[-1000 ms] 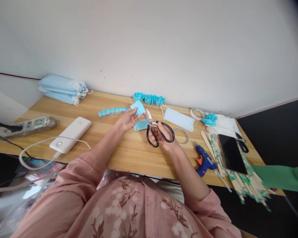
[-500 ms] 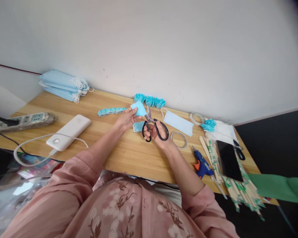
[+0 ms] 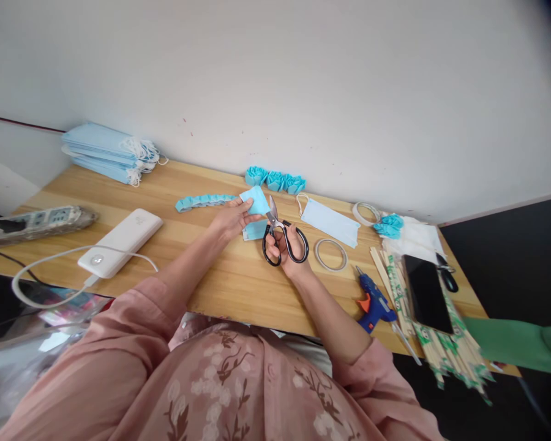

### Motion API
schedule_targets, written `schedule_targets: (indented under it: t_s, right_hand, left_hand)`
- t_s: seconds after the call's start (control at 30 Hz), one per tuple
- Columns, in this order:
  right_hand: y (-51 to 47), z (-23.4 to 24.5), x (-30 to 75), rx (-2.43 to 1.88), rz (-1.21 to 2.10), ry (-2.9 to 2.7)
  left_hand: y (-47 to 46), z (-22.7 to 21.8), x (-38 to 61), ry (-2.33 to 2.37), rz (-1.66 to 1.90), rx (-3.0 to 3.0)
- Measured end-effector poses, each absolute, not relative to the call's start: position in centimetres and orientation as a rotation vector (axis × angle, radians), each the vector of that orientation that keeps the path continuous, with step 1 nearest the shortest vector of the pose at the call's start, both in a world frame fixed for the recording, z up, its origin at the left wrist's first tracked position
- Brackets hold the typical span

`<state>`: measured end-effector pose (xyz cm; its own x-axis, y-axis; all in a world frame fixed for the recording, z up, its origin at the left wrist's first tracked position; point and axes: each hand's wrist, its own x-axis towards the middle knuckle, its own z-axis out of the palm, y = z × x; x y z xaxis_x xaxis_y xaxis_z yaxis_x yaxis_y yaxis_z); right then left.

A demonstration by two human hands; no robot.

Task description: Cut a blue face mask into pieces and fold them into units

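My left hand (image 3: 235, 218) pinches a small blue piece of mask fabric (image 3: 256, 201) above the table. Black-handled scissors (image 3: 285, 240) are in my right hand (image 3: 290, 250), fingers through the loops. Their blades are spread at the lower right edge of the fabric. Another blue piece (image 3: 254, 230) lies on the wood beneath. To the left of it runs a strip of folded blue pieces (image 3: 205, 201). Several blue fabric flowers (image 3: 275, 180) sit by the wall, and a flat face mask (image 3: 331, 222) with a white ear loop lies to the right.
On the left are a mask stack (image 3: 108, 152), a power strip (image 3: 41, 222) and a white power bank (image 3: 120, 243) with its cable. To the right lie tape rolls (image 3: 330, 255), a blue glue gun (image 3: 371, 301), a phone (image 3: 426, 294) and wrapped chopsticks (image 3: 441, 355).
The view has shifted slightly. Both hands keep the fabric and the scissors in almost the same position, with the blades still apart.
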<state>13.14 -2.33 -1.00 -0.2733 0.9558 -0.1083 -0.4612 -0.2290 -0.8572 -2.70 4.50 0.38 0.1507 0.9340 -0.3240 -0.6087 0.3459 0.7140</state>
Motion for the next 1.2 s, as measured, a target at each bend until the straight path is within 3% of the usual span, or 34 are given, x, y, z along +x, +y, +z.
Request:
schedule_targets:
  t_s: [1.2]
  right_hand:
    - [-1.6, -1.6, 13.6, -0.925, 1.625, -0.971]
  left_hand:
    - [4.7, 0.0, -2.9, 0.799, 1.216, 0.492]
